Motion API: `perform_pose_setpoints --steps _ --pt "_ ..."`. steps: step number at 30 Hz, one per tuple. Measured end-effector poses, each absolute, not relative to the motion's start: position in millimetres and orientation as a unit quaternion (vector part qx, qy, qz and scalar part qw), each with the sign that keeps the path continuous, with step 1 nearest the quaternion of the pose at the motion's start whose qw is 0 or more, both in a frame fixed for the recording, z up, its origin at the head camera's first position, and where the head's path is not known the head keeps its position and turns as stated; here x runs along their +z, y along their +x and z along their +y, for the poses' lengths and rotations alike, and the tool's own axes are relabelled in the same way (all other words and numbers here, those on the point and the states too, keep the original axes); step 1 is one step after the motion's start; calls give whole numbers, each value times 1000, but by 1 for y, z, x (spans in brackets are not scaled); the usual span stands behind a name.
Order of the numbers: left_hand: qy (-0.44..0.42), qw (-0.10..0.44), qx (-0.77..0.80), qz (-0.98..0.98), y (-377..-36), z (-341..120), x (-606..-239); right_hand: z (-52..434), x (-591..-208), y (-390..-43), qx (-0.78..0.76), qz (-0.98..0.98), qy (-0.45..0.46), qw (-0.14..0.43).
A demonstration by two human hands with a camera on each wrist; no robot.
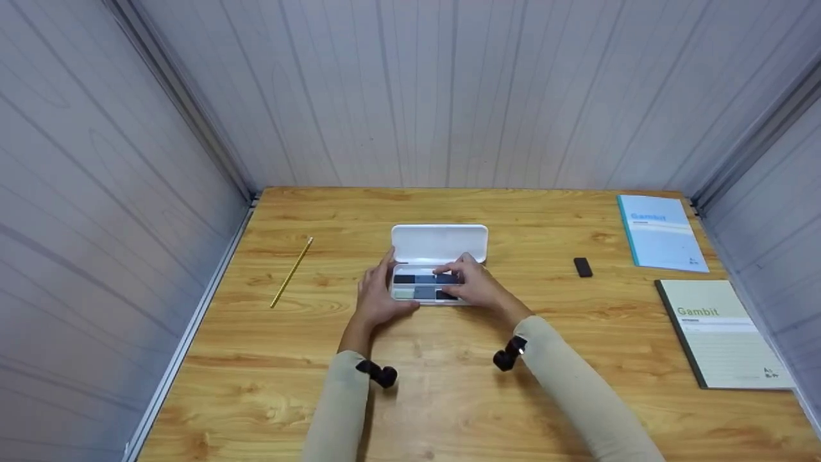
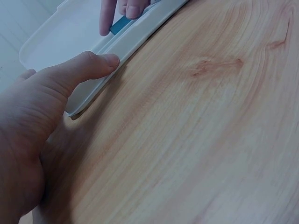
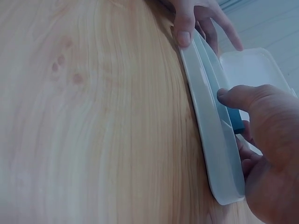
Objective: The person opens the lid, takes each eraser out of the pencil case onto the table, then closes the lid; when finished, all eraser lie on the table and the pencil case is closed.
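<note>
A white pencil case (image 1: 439, 242) lies with its lid tipped back, its tray holding several small rectangular blocks in grey, black and pale tones. My left hand (image 1: 378, 296) holds the tray's left end, thumb on the front wall (image 2: 135, 39) and fingers round the side. Over the right half of the tray, my right hand (image 1: 476, 283) pinches a dark block between thumb and fingers. That block (image 3: 237, 120) looks teal in the wrist views and rises above the rim. My fingers partly hide it, so its exact seating is unclear.
A yellow pencil (image 1: 292, 273) lies to the left. On the right are a small black block (image 1: 582, 267), a blue-white notebook (image 1: 664, 234) and a cream notebook (image 1: 725, 337) with a dark spine. Panelled walls (image 1: 449, 96) enclose the wooden table (image 1: 449, 398).
</note>
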State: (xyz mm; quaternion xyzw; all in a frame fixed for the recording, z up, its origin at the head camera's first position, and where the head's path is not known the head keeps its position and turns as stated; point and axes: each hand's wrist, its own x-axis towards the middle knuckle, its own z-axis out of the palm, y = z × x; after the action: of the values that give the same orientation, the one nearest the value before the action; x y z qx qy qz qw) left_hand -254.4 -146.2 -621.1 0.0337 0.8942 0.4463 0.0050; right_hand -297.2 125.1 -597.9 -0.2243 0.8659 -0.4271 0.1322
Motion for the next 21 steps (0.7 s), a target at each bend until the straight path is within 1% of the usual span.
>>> perform_pose_setpoints --steps 6,10,16,21 --pt "35 8 449 893 -255 -146 -621 128 -601 -298 -424 867 -239 104" --pt "38 8 447 894 -255 -146 -622 127 -588 -292 -435 865 -228 105" --pt "35 -1 442 896 -256 -146 -623 130 -589 -294 -482 845 -214 93" --pt "37 -4 442 896 -256 -146 -622 133 -590 -294 -528 821 -191 104"
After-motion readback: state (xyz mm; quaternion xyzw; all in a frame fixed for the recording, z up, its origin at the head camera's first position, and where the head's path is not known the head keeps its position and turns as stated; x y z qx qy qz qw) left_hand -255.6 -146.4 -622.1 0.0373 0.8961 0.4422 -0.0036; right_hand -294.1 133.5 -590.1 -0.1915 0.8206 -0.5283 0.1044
